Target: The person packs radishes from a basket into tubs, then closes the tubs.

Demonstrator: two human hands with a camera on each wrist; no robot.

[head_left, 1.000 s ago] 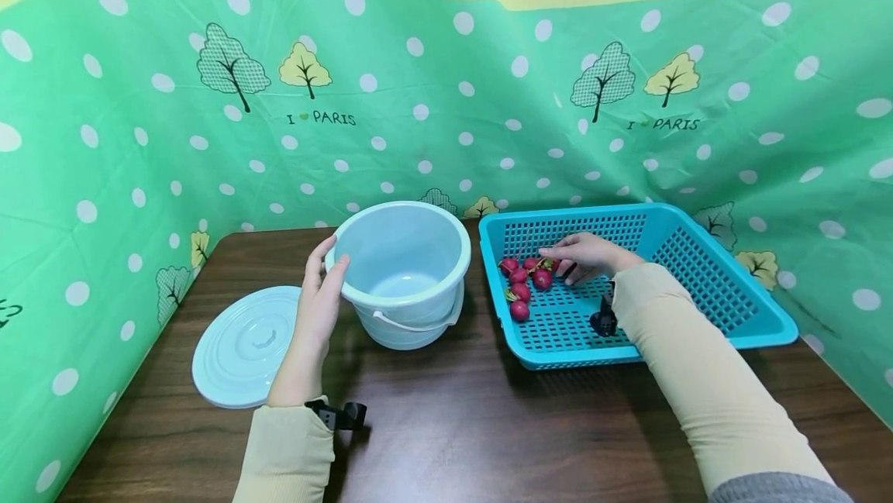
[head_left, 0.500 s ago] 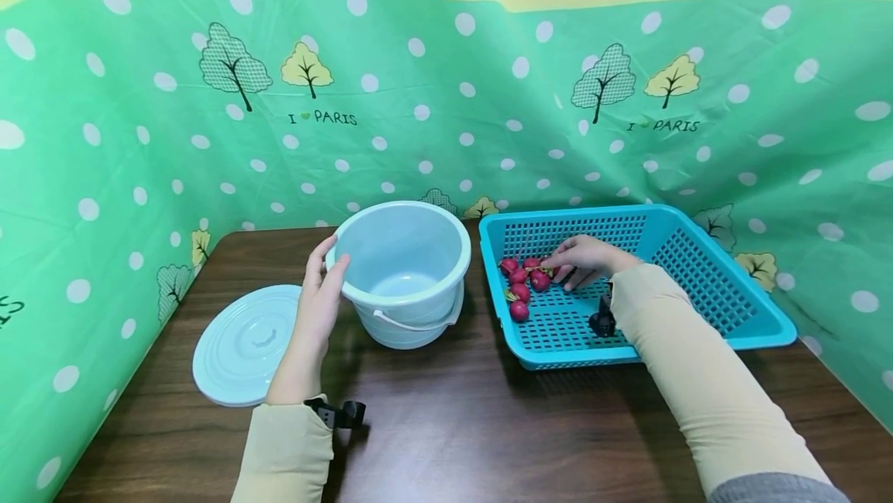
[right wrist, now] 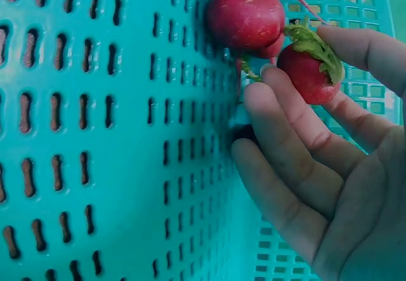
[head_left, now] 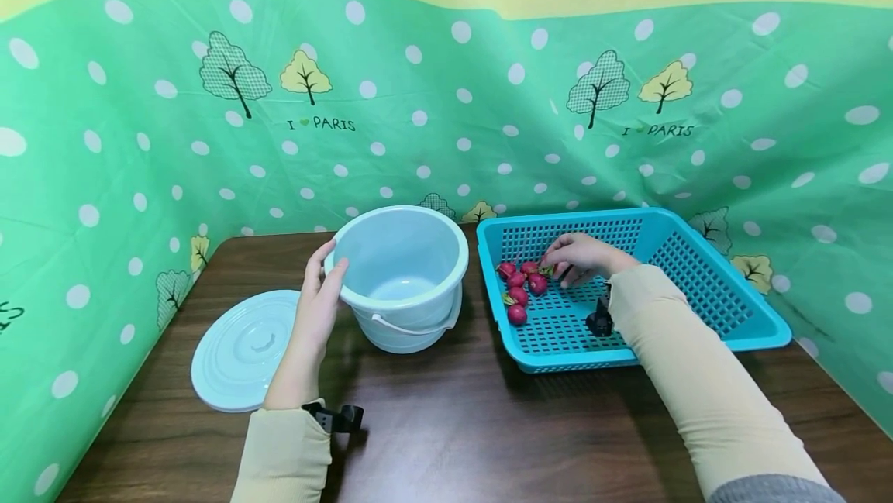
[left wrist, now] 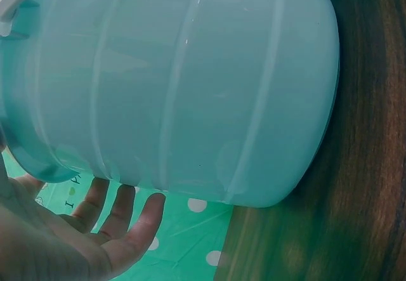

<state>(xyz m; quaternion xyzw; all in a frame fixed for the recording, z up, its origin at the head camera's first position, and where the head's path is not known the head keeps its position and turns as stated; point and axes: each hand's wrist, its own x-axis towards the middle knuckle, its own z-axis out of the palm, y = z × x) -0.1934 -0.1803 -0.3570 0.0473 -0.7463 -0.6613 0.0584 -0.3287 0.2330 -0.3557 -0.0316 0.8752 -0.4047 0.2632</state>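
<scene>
A light blue bucket [head_left: 398, 251] stands upright on the table, its handle hanging down in front. My left hand [head_left: 317, 313] grips its left rim, thumb over the edge and fingers along the outside wall; the left wrist view shows these fingers [left wrist: 120, 214] against the bucket's side. Inside a turquoise basket [head_left: 565, 218], my right hand [head_left: 584, 253] pinches a small red radish [right wrist: 307, 81] with green leaf stubs between thumb and fingers. Several other radishes [head_left: 517, 315] lie beside it at the basket's left end.
A round light blue lid [head_left: 233, 356] lies flat on the brown wooden table [head_left: 481, 425], left of the bucket and partly behind my left forearm. A green dotted cloth [head_left: 418, 115] hangs behind and at both sides.
My right hand's fingers have shifted slightly among the radishes and closed in on one. The left hand and bucket hold still; the head view has tilted a little.
</scene>
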